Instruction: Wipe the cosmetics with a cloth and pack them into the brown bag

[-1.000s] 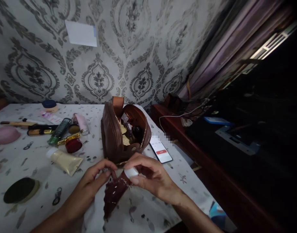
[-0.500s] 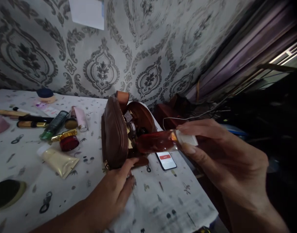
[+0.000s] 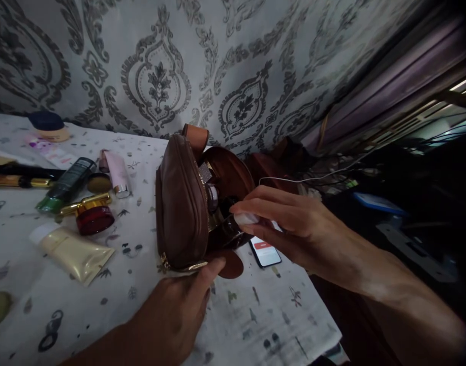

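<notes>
A brown leather bag (image 3: 183, 208) lies on the table with its zip open, several small items inside. My right hand (image 3: 286, 218) pinches the white cap (image 3: 246, 218) of a bottle whose dark body is inside the bag's opening, partly hidden in shadow. My left hand (image 3: 175, 310) is at the bag's lower edge, with the thumb and fingers closed on the rim near the zip. A round brown leather piece (image 3: 231, 264) sticks out beside those fingers.
Left on the patterned tablecloth (image 3: 133, 305) are a cream tube (image 3: 72, 251), a red-and-gold jar (image 3: 95, 218), a green bottle (image 3: 68, 185), a pink tube (image 3: 117, 173) and other cosmetics. A lit phone (image 3: 266, 252) lies right of the bag, near the table's edge.
My right hand has moved left, and the red bottle has gone from above the bag's opening into it. My left hand stays at the bag's edge. The view has shifted.
</notes>
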